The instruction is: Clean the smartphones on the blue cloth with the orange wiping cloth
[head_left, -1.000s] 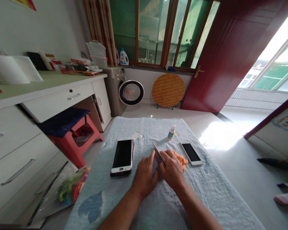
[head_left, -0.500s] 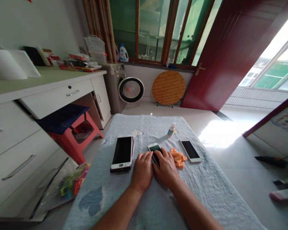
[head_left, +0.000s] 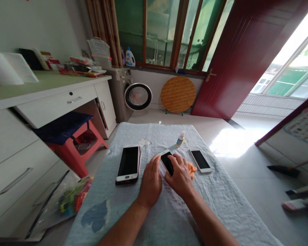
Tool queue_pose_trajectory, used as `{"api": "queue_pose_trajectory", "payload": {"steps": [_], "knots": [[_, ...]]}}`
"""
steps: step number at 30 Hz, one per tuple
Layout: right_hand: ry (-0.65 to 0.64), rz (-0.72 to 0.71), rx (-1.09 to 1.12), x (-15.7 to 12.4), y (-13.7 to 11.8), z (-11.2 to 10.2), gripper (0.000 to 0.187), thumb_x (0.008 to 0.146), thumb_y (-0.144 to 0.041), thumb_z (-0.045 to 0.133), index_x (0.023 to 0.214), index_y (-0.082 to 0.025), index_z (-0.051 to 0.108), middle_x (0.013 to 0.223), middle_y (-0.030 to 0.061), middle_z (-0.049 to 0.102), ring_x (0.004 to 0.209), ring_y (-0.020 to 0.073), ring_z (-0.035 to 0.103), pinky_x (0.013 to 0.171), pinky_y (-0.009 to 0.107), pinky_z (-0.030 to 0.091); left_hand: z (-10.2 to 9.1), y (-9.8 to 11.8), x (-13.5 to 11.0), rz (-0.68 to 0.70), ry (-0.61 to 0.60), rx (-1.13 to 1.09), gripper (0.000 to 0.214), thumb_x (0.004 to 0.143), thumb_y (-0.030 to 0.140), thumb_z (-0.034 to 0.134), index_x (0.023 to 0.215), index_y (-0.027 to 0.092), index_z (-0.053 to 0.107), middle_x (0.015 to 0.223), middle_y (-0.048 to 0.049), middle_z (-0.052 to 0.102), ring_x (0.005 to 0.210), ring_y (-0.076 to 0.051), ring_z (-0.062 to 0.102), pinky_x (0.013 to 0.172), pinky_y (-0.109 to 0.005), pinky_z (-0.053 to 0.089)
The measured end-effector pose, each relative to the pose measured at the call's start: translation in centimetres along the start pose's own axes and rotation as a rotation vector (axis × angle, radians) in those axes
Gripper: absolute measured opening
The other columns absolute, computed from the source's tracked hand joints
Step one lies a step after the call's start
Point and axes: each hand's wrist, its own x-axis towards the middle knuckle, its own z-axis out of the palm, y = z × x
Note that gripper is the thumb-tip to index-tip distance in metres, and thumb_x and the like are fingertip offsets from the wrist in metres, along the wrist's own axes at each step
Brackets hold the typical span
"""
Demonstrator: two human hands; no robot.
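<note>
A white-framed smartphone with a dark screen lies at a slant between my two hands. My right hand grips it, the fingers over its right side and the thumb near the lower end. My left hand rests along the phone's left side, fingers stretched out and fingertips by its upper left corner; whether they touch cannot be made out. An orange cloth sits partly hidden behind my right hand. Beyond the phone stands a small spray bottle, upright.
A larger phone lies on another dark item at left, and a white phone at right, on the blue cloth-covered table. A red stool and a desk are left; an open-doored washing machine stands behind.
My left hand's fingers have straightened and drawn off the phone's face to its left side. The phone's screen has gone from a greenish glare to dark. The view has shifted slightly.
</note>
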Motion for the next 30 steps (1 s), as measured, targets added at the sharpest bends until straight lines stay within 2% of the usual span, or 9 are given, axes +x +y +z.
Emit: {"api": "queue_pose_trajectory", "payload": {"steps": [3,6,11,14,17,30], "knots": [[0.140,-0.003,-0.008,0.7,1.7,-1.5,0.052,0.071,-0.020,0.056,0.123,-0.022,0.057,0.130,0.0100,0.051,0.118,0.0288,0.045,0.102,0.045,0.038,-0.3,0.4,0.2,0.014,0.026,-0.008,0.058,0.092,0.008,0.032,0.147,0.021,0.021,0.146,-0.0141,0.039,0.136,-0.026,0.038,0.107,-0.049,0.041],[0.277,0.040,-0.027,1.4,4.6,-2.9,0.048,0.071,-0.025,0.057,0.119,-0.019,0.058,0.125,0.0114,0.055,0.114,0.0282,0.049,0.101,0.045,0.039,-0.3,0.5,0.2,0.019,0.007,0.005,0.058,0.091,0.008,0.034,0.147,0.021,0.022,0.143,-0.0143,0.042,0.133,-0.025,0.041,0.106,-0.048,0.042],[0.355,0.184,-0.105,2.0,10.1,-4.1,0.045,0.071,-0.029,0.056,0.114,-0.018,0.060,0.119,0.0134,0.059,0.108,0.0279,0.054,0.098,0.044,0.041,0.0,0.2,0.0,0.016,-0.010,0.008,0.059,0.088,0.006,0.037,0.145,0.021,0.028,0.138,-0.0132,0.048,0.129,-0.025,0.046,0.104,-0.046,0.045],[0.338,0.232,-0.129,2.0,12.3,-3.9,0.046,0.069,-0.030,0.057,0.113,-0.018,0.061,0.116,0.0129,0.061,0.105,0.0277,0.056,0.093,0.042,0.043,0.0,0.1,0.0,0.012,-0.032,0.001,0.059,0.088,0.006,0.037,0.144,0.021,0.029,0.137,-0.0131,0.049,0.126,-0.025,0.049,0.102,-0.046,0.047],[0.289,0.240,-0.158,1.9,13.3,-3.5,0.045,0.069,-0.029,0.057,0.112,-0.019,0.061,0.117,0.0121,0.061,0.105,0.0271,0.056,0.094,0.041,0.043,0.0,0.0,0.0,0.012,-0.058,0.007,0.058,0.087,0.006,0.038,0.143,0.021,0.030,0.135,-0.0134,0.050,0.124,-0.025,0.051,0.100,-0.047,0.048],[0.145,0.227,-0.239,1.6,14.4,-2.8,0.050,0.072,-0.025,0.055,0.122,-0.019,0.056,0.121,0.0111,0.059,0.111,0.0263,0.055,0.097,0.040,0.041,-0.1,0.2,0.0,0.012,-0.088,-0.003,0.054,0.083,0.004,0.041,0.135,0.020,0.040,0.131,-0.0111,0.054,0.121,-0.023,0.053,0.100,-0.044,0.050]]}}
